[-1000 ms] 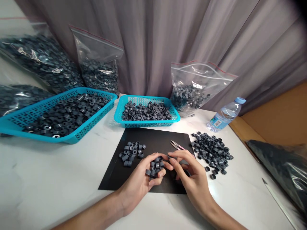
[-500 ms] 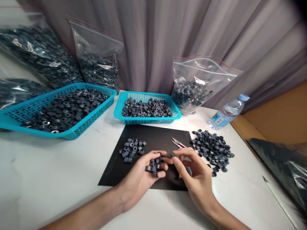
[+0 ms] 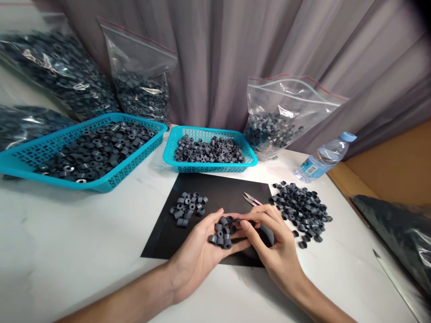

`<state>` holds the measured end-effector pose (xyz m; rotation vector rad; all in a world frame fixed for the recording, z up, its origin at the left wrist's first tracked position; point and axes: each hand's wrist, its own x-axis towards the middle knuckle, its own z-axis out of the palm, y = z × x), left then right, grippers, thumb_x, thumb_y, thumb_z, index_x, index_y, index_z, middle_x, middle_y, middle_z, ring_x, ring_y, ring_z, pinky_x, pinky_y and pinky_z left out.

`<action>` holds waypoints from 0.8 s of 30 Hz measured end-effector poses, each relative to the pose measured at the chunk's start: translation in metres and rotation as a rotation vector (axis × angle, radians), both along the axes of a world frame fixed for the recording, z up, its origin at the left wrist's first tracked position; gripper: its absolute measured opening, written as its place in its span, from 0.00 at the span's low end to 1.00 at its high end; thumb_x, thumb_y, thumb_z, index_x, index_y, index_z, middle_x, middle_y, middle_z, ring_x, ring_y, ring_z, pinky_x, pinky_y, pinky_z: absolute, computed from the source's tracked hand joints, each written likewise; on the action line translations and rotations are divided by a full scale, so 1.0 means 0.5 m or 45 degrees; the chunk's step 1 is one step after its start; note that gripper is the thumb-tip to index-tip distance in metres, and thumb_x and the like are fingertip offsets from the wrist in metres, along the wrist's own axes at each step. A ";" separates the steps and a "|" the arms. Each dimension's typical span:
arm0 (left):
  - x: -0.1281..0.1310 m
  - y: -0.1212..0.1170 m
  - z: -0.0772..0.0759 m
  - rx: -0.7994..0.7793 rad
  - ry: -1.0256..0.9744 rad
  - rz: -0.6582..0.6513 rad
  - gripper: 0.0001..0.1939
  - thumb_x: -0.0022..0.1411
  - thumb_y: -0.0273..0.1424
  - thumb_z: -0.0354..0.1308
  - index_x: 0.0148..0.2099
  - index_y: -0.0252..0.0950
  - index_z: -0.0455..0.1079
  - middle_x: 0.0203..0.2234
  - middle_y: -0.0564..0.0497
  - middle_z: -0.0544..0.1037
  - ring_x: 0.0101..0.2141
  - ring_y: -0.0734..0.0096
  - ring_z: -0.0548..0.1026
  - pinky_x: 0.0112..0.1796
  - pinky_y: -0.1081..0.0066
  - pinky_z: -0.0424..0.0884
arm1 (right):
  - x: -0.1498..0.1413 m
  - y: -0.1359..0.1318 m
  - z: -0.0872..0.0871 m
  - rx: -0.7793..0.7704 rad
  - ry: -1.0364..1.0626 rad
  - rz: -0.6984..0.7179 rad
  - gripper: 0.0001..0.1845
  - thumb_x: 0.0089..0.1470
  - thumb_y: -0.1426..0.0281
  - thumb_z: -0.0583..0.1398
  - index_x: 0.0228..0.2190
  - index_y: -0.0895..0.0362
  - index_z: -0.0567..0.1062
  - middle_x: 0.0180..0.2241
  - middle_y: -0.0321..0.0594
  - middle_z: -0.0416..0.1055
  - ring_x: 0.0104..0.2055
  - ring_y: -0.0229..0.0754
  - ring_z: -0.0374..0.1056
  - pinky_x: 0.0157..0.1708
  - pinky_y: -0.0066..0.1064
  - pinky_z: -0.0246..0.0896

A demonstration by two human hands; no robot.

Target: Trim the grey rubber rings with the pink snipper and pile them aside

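My left hand (image 3: 201, 253) lies palm up over the black mat (image 3: 218, 190), cradling several small dark grey plastic rings (image 3: 221, 233); its fingers are stretched out more flatly beneath them. My right hand (image 3: 278, 242) pinches at the left hand's fingertips, thumb and forefinger together on a small dark grey piece that is mostly hidden. A loose cluster of grey rings (image 3: 189, 207) rests on the mat to the left. Small scissors or snips (image 3: 250, 199) lie behind the right hand, their handles covered by it. Right of the mat is a larger heap of grey rings (image 3: 303, 211).
Two blue perforated baskets, a large one (image 3: 109, 181) and a smaller one (image 3: 210, 167), hold more rings. Behind them stand zip bags of rings (image 3: 141, 92), with another bag (image 3: 276, 130) nearer the water bottle (image 3: 325, 157). A cardboard box (image 3: 393, 168) borders the right side.
My left hand's fingers have straightened under the rings, which spread a little in the palm. My right fingertips have come closer to them. The whole view has shifted slightly.
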<state>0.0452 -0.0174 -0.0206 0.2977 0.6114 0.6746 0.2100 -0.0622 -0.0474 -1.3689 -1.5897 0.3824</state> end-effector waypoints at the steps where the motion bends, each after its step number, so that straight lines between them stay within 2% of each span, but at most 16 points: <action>1: 0.000 0.000 0.000 -0.006 0.006 -0.005 0.17 0.70 0.34 0.51 0.41 0.26 0.76 0.41 0.38 0.80 0.44 0.56 0.78 0.50 0.57 0.74 | 0.001 0.000 0.001 -0.005 -0.023 0.012 0.06 0.62 0.68 0.61 0.37 0.49 0.79 0.36 0.38 0.72 0.40 0.45 0.67 0.48 0.41 0.57; 4: -0.001 -0.001 0.001 -0.010 0.023 -0.022 0.19 0.70 0.37 0.51 0.41 0.26 0.76 0.40 0.38 0.80 0.45 0.55 0.77 0.51 0.57 0.74 | 0.003 0.000 0.001 -0.002 -0.062 0.029 0.06 0.61 0.68 0.60 0.36 0.49 0.79 0.36 0.38 0.72 0.40 0.45 0.68 0.50 0.43 0.55; 12: 0.002 0.002 0.001 0.041 0.071 0.060 0.18 0.69 0.37 0.51 0.41 0.27 0.76 0.42 0.37 0.80 0.50 0.52 0.75 0.53 0.54 0.73 | 0.001 0.003 -0.008 -0.004 -0.046 -0.009 0.06 0.61 0.68 0.59 0.38 0.50 0.78 0.38 0.41 0.71 0.43 0.47 0.67 0.47 0.42 0.59; 18: 0.000 0.004 0.006 0.074 0.091 0.046 0.19 0.70 0.36 0.50 0.44 0.26 0.77 0.46 0.36 0.79 0.52 0.53 0.74 0.52 0.59 0.74 | -0.001 0.001 -0.001 -0.028 -0.010 0.034 0.09 0.64 0.68 0.57 0.42 0.49 0.78 0.39 0.41 0.70 0.43 0.46 0.67 0.48 0.41 0.60; 21: 0.000 0.005 0.011 0.076 0.135 0.042 0.19 0.70 0.36 0.51 0.44 0.25 0.77 0.45 0.38 0.79 0.50 0.56 0.74 0.50 0.61 0.75 | -0.002 -0.002 0.003 -0.009 -0.013 0.047 0.12 0.66 0.68 0.54 0.45 0.49 0.77 0.42 0.42 0.71 0.47 0.46 0.67 0.50 0.41 0.59; 24: -0.001 0.006 0.012 0.099 0.172 -0.009 0.18 0.70 0.37 0.51 0.43 0.27 0.77 0.43 0.40 0.80 0.44 0.62 0.75 0.46 0.65 0.76 | -0.002 -0.004 0.006 0.010 -0.045 0.086 0.13 0.67 0.68 0.53 0.48 0.49 0.76 0.44 0.42 0.72 0.48 0.47 0.67 0.51 0.42 0.57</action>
